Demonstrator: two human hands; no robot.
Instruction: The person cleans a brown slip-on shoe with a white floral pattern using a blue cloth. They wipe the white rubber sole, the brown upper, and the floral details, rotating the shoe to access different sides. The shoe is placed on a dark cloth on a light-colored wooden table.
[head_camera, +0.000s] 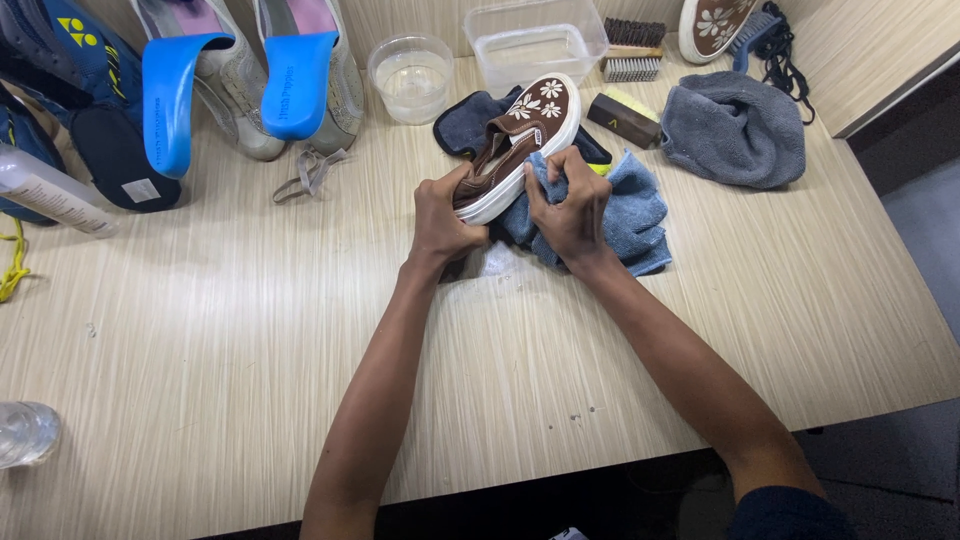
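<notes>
At mid-table, a brown shoe with white flowers and a white sole is held tilted, toe pointing away, just above the pale wood-grain table. Left hand grips its heel end, fingers curled tight around the back. Right hand is closed on a blue cloth, pressing a bunched part of it against the side of the sole. Most of the cloth lies heaped on the table under and beside that hand.

Behind the shoe lies a dark cloth, partly hidden. Just to its right sits a dark block with a yellow-green edge, and beyond that a grey towel. Along the far edge stand a round clear bowl and a rectangular clear tub, with a brush next to the tub. A second flowered shoe shows at the top right corner. To the far left are two grey shoes with blue insoles standing out of them, a loose lace near them, and a bottle at the left edge.
</notes>
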